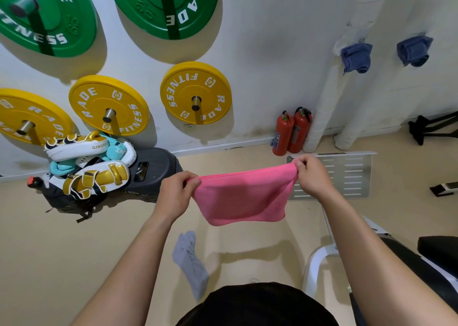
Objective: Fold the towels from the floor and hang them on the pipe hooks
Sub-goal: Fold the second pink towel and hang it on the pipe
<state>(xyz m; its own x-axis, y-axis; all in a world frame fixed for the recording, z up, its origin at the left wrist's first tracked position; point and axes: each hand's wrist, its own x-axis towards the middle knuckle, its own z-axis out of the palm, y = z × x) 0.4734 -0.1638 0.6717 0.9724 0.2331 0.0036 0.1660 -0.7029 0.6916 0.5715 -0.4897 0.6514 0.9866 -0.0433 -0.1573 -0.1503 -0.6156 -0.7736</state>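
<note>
Left hand [176, 192] and right hand [314, 177] are both raised in front of the body, each with thumb and curled fingers pinching one upper corner of a bright pink terry towel [241, 196]. The cloth is stretched between the two hands, its top edge sagging slightly, and the rest hangs down in a doubled, rounded fold clear of the beige floor [74, 251].

Below the left hand, a crumpled pale grey towel [189, 258] lies on the floor in a long strip.

Just behind the right hand, a flat silver slotted metal plate [347, 174] rests on the floor. Beyond it, near the wall, stand two red fire extinguishers [292, 132] side by side, next to a white wrapped vertical pipe [324, 107].

High above the right hand, two folded dark blue towels [356, 58] hang on the pipes, one on each.

Beyond the left hand, a pile of white, gold and turquoise boxing pads [86, 167] sits on a dark grey case. Above these, yellow weight plates [195, 92] and green weight plates [168, 6] are mounted on the white wall.
</note>
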